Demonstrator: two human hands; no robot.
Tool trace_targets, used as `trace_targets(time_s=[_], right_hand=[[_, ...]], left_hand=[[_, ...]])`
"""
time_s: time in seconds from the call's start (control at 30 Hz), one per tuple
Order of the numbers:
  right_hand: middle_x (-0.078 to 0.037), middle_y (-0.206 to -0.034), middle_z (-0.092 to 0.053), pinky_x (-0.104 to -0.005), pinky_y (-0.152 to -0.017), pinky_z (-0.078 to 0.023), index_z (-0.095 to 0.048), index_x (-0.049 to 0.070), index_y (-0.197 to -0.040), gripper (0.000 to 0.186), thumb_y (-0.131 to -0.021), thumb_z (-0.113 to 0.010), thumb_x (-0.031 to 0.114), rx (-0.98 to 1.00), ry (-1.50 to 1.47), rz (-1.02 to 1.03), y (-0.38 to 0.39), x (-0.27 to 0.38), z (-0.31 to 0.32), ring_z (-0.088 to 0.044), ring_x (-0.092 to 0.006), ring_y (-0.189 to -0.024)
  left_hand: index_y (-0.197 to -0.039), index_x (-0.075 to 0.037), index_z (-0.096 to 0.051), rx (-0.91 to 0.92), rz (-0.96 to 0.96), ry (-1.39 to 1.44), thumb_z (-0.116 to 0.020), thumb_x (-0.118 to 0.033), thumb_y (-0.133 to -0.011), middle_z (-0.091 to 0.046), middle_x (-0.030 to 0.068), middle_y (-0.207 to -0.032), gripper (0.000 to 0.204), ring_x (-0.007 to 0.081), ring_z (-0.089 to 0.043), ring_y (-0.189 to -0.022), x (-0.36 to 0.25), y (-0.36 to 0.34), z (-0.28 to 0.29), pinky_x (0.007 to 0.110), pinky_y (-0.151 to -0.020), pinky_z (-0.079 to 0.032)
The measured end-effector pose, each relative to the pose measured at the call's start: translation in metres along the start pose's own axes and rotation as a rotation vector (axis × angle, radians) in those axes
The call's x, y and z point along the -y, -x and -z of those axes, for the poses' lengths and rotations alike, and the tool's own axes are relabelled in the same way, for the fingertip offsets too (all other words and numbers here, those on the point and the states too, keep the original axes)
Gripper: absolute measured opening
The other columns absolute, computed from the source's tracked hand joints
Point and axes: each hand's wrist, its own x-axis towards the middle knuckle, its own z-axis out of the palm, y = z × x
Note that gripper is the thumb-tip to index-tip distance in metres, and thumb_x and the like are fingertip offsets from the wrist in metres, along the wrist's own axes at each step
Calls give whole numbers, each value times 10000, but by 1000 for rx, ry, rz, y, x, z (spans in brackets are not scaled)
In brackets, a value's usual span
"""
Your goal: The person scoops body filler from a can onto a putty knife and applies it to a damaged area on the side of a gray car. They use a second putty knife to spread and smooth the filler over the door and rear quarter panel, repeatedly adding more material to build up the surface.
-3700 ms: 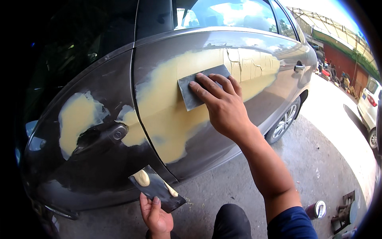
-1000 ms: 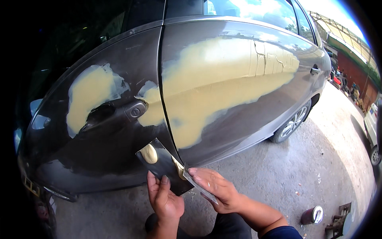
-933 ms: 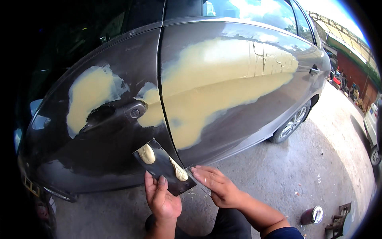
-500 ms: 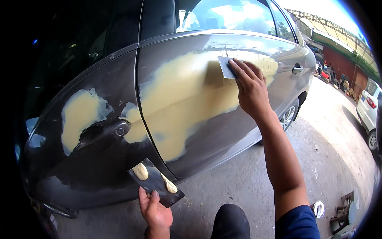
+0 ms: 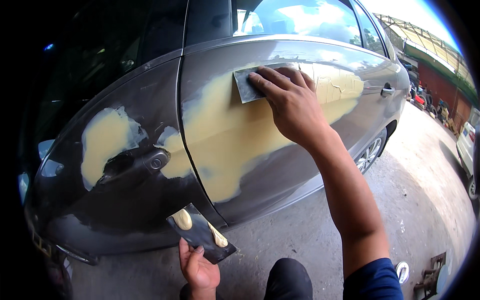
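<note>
My right hand [image 5: 295, 102] grips a thin grey putty spreader [image 5: 246, 86] and presses it to the upper part of a broad cream filler patch [image 5: 225, 135] on the car's rear door [image 5: 272, 175]. Low in front of the car, my left hand [image 5: 198, 267] pinches the lower edge of a dark flat palette [image 5: 199, 234] bearing two dabs of cream filler [image 5: 182, 219]. A smaller filler patch [image 5: 105, 145] surrounds part of the handle recess on the dark front door [image 5: 135, 200]. Fine cracks or ridges mark the filler right of my right hand.
The rear door handle [image 5: 387, 90] and rear wheel [image 5: 371, 151] are on the right. A round lid or tin [image 5: 402, 271] and a metal object [image 5: 434, 277] rest on the concrete floor [image 5: 320, 235] at lower right. A white car [image 5: 468, 140] stands beyond.
My right hand has swept the spreader leftward across the upper filler patch. My left hand still holds the palette in nearly the same place. The view has shifted slightly.
</note>
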Motion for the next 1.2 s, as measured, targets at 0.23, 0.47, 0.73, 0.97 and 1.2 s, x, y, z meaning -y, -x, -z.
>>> trace_targets(time_s=[0.23, 0.47, 0.73, 0.97, 1.2], right_hand=[[-32, -1387, -526, -526, -1099, -253, -562, 185, -1334, 503, -847, -539, 62, 72, 10, 8, 45, 30, 0, -459, -260, -1267], [-24, -1397, -512, -550, -1103, -240, -547, 192, -1350, 527, -828, -569, 127, 132, 65, 16, 88, 50, -4, -453, -243, -1271], [-143, -1420, -505, -520, -1069, -356, -528, 53, -1364, 611, -762, -605, -26, 99, -814, -63, 144, 107, 54, -510, -344, -1243], [-171, -1401, -517, -502, -1062, -393, -509, 21, -1375, 620, -769, -603, -67, 301, -1058, -157, 200, 100, 49, -508, -391, -1254], [-62, -1330, -594, -461, -1074, -324, -601, 157, -1304, 466, -860, -562, 21, -53, 30, -224, 112, -51, 48, -504, -287, -1253]], left_hand=[[-1406, 28, -397, -30, -15, -19, -450, -11, -810, -545, 132, -1323, 600, 238, -528, -1215, 1, 0, -1, 388, -1058, -398], [-1394, 23, -408, -1, 6, -23, -457, -17, -806, -546, 130, -1322, 591, 238, -523, -1222, 6, -4, -8, 392, -1060, -397], [-1362, 4, -449, 36, 111, 98, -456, -12, -801, -547, 126, -1326, 561, 233, -524, -1227, 24, -2, -32, 386, -1060, -406], [-1438, 9, -363, 60, 0, 37, -446, -48, -835, -499, 141, -1395, 611, 254, -483, -1284, 30, -8, -58, 411, -1103, -362], [-1432, 36, -360, 85, -48, 20, -439, -10, -822, -496, 147, -1397, 617, 260, -469, -1297, 16, -6, -55, 415, -1116, -335]])
